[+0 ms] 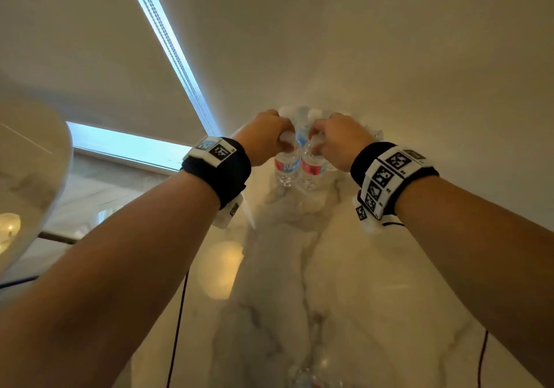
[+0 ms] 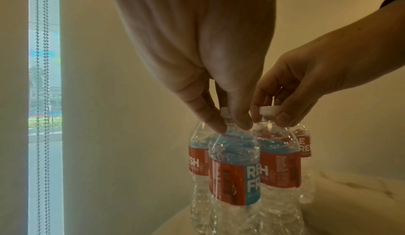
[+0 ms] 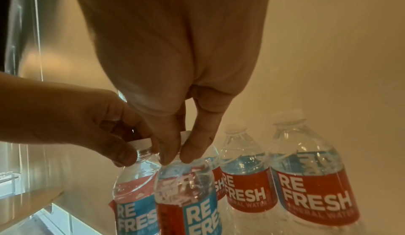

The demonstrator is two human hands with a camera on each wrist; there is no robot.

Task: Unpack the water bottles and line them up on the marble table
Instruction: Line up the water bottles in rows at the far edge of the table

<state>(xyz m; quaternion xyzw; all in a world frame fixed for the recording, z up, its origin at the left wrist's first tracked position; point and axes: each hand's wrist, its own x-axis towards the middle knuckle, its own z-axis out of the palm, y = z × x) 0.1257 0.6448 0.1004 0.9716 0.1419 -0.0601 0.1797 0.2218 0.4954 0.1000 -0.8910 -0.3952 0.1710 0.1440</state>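
Now each hand pinches a bottle neck: left hand [image 1: 265, 136] on left bottle [image 2: 234, 173], right hand [image 1: 340, 140] on right bottle [image 3: 186, 195], both upright on the marble surface [image 1: 374, 282]. Full, thin-walled, likely slick; necks under the caps give the firmest hold.

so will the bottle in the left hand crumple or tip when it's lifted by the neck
Probably slightly squashy: the bottle has thin, ribbed clear walls. It looks full, so likely hefty and firmer. The left hand fingers pinch under the cap, so it should hang upright.
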